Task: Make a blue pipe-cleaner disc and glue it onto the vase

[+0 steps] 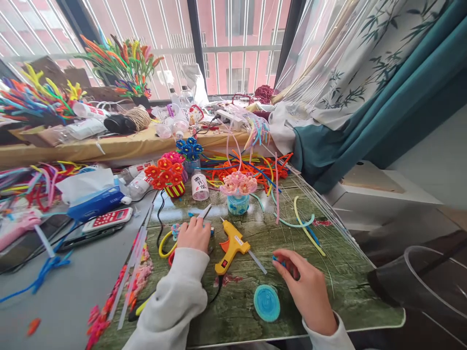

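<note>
My left hand (195, 235) is closed over the middle of a pair of scissors (168, 244), whose yellow loop shows on its left and whose blade points away past the fingers. The fingertips are partly hidden. My right hand (304, 282) pinches a small blue piece of pipe cleaner (276, 259) between thumb and fingers. Between the hands lies a yellow glue gun (231, 247) with a glue stick in its back. A round blue coiled disc (267, 303) rests near the front edge. Beyond the glue gun stands a blue pot (238, 204) of pink pipe-cleaner flowers (239, 183).
Further back are red flowers (166, 172), blue flowers (189, 148) and a clear bottle (199, 187). Loose pipe cleaners (308, 228) and thin wires lie at right. A tissue pack (95, 199) and a calculator (107, 219) are at left. A clear bin (426, 287) stands beyond the right edge.
</note>
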Available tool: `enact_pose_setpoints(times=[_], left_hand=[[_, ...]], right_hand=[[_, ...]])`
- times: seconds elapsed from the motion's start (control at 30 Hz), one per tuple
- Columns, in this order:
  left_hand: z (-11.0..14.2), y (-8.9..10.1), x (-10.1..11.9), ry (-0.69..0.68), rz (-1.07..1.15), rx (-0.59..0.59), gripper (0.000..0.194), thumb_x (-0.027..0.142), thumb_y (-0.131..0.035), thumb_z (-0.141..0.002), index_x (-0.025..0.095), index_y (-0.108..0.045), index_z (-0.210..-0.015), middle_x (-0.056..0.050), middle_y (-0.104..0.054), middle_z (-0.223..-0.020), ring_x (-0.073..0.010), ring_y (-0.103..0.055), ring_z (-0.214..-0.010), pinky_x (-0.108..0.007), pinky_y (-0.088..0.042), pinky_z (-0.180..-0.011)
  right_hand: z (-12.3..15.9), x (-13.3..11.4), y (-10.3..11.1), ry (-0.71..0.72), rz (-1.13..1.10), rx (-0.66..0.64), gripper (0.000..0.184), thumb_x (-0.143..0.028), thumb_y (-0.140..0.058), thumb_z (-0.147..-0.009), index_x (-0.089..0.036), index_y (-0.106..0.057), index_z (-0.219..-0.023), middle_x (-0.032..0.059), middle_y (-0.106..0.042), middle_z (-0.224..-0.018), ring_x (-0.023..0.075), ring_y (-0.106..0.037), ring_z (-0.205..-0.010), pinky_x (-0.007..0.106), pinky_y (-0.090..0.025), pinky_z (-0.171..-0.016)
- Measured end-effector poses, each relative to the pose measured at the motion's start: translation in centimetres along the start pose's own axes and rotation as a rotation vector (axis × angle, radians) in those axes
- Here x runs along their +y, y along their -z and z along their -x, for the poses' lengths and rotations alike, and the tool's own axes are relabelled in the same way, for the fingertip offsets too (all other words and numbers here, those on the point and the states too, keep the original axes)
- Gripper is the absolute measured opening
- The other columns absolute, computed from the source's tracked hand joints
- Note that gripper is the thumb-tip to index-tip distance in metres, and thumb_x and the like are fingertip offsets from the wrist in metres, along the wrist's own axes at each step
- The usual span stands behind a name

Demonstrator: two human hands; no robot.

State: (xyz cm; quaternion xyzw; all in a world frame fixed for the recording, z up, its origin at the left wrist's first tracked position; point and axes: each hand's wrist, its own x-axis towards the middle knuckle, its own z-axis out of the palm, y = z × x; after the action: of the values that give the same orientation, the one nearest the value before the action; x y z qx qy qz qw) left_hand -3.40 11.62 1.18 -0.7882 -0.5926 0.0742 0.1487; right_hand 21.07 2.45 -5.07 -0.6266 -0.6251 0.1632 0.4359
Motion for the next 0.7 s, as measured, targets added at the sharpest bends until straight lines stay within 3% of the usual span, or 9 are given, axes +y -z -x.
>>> enact_pose_setpoints(times=[0.17, 0.33, 0.5, 0.6, 0.7], left_hand=[[-1.3, -1.2, 0.4, -0.112, -0.034, 0.004, 0.015, 0.028, -0.059, -0.091, 0.014, -0.064, -0.093, -0.005, -0.067, -0.099, -0.0184, -0.063, -0.097, -0.04, -0.053, -0.086], [-1.0, -0.2, -0.4, -0.114, -0.023, 0.076, 0.015, 0.027, -0.056, -0.092, 0.016, -0.064, -0.089, -0.002, -0.067, -0.088, -0.0187, -0.063, -0.094, -0.043, -0.049, -0.089], [-2.0, 1.3, -5.8, 0.077, -0.046, 0.106, 0.02, 0.022, -0.047, -0.093, 0.016, -0.065, -0.1, -0.01, -0.069, -0.095, -0.0261, -0.06, -0.1, -0.052, -0.04, -0.094], [-3.5, 0.9, -9.4, 0.138, -0.086, -0.016, 0.02, 0.032, -0.055, -0.092, 0.015, -0.064, -0.094, -0.005, -0.067, -0.096, -0.0225, -0.061, -0.102, -0.049, -0.043, -0.095], [-4.9, -0.5, -11.2, 0.132, -0.085, -0.159, 0.022, 0.034, -0.059, -0.09, 0.015, -0.064, -0.1, -0.006, -0.066, -0.105, -0.0217, -0.061, -0.102, -0.048, -0.048, -0.093]], right_hand=[[0.3, -0.1, -0.5, -0.062, -0.082, -0.013, 0.031, -0.05, -0.056, -0.089, -0.022, -0.07, -0.091, 0.0033, -0.074, -0.082, 0.0175, -0.067, -0.062, 0.028, -0.053, -0.058], [0.0, 0.2, -0.1, -0.19, -0.213, -0.038, 0.028, -0.047, -0.062, -0.084, -0.023, -0.071, -0.096, 0.0049, -0.075, -0.092, 0.0199, -0.07, -0.073, 0.031, -0.056, -0.07], [0.1, -0.3, 1.4, -0.303, -0.397, -0.054, 0.028, -0.041, -0.07, -0.079, -0.023, -0.071, -0.101, 0.0064, -0.075, -0.099, 0.0198, -0.07, -0.084, 0.029, -0.058, -0.077], [0.2, -1.7, 2.2, -0.35, -0.532, -0.042, 0.029, -0.039, -0.075, -0.074, -0.023, -0.071, -0.099, 0.0054, -0.074, -0.092, 0.0178, -0.069, -0.081, 0.025, -0.059, -0.073], [0.2, -3.6, 2.9, -0.381, -0.645, -0.07, 0.031, -0.037, -0.078, -0.073, -0.024, -0.071, -0.1, 0.003, -0.071, -0.083, 0.0151, -0.068, -0.073, 0.022, -0.058, -0.064]])
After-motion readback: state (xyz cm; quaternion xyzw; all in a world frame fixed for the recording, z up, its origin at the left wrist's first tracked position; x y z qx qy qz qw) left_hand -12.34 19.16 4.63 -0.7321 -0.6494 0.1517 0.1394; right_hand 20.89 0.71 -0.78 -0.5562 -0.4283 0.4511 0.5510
